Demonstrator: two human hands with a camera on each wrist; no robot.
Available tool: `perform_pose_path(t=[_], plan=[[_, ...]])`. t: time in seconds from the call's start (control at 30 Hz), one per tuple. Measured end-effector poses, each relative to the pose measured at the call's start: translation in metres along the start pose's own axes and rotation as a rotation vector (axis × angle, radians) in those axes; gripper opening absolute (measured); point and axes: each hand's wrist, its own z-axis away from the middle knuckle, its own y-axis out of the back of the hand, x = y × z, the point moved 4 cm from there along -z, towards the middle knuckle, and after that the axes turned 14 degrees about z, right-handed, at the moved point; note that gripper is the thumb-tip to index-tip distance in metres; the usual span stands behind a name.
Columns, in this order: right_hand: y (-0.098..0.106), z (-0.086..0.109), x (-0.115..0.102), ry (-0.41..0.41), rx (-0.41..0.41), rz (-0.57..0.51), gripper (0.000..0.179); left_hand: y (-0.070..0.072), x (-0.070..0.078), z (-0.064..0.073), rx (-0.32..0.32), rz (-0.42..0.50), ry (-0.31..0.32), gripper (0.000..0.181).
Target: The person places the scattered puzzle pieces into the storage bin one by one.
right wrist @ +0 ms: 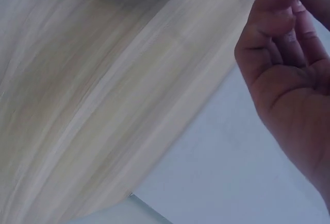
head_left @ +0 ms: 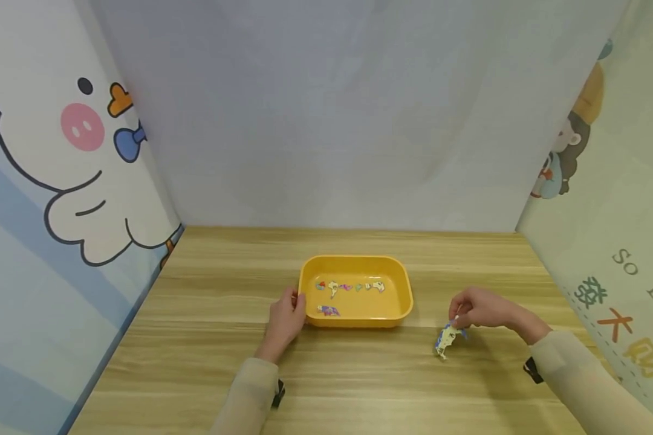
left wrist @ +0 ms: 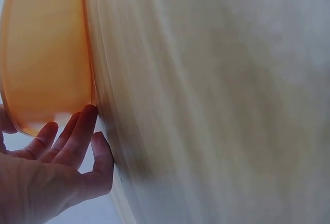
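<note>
A yellow tray (head_left: 359,323) sits on the wooden table, several small colourful cutout pieces (head_left: 346,287) in a row on its floor. Near its front left corner lies a purple piece (head_left: 329,310). My left hand (head_left: 285,317) holds the tray's left side, thumb at the rim; in the left wrist view its fingertips (left wrist: 88,112) meet the orange-looking wall (left wrist: 46,54). Right of the tray, my right hand (head_left: 479,308) pinches a blue and cream cutout piece (head_left: 447,339) between thumb and fingers, and the piece hangs downward. The right wrist view barely shows it.
A pale curtain (head_left: 326,133) stands behind the table's back edge. Printed cloths flank both sides, a white duck (head_left: 71,157) on the left and lettering (head_left: 620,320) on the right. The wooden tabletop (head_left: 359,386) stretches in front of the tray.
</note>
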Motion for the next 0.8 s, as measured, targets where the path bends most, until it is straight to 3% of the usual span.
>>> perform_pose_path(t=[0.2, 0.43, 0.8], plan=[[0.005, 0.001, -0.010, 0.051, -0.045, -0.190, 0.012, 0.001, 0.001, 0.001, 0.006, 0.001, -0.022, 0.012], [0.012, -0.009, -0.020, 0.017, -0.032, -0.284, 0.023, 0.001, 0.001, 0.002, 0.006, -0.001, -0.035, 0.012], [0.020, -0.043, -0.052, -0.071, 0.079, -0.217, 0.019, 0.002, 0.004, 0.003, -0.005, 0.011, -0.009, 0.013]])
